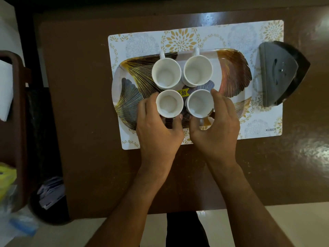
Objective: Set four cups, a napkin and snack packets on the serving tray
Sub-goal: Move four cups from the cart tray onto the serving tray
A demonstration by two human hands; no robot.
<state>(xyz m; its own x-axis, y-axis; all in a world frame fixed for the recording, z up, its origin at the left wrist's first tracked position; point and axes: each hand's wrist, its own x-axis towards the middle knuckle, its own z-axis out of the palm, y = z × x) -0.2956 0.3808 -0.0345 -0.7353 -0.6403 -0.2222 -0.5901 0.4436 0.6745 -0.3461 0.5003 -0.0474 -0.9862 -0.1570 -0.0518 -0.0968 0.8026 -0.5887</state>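
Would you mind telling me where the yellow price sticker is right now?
In the head view, the yellow price sticker sits on the tray, at the centre between the four cups.

Four plain white cups stand on a tray patterned with gold-lined leaves in grey, orange and brown. The placemat beneath is white with gold and grey florals; the table is dark brown.

Serving tray: oblong, rounded corners, gold and dark leaf print, lies flat, long side left to right. Four white cups upright, empty, grouped two by two at tray middle. Far left cup and far right cup: handles point away. Near left cup, near right cup: handles hidden, probably toward viewer. Yellow price sticker on tray between cups.
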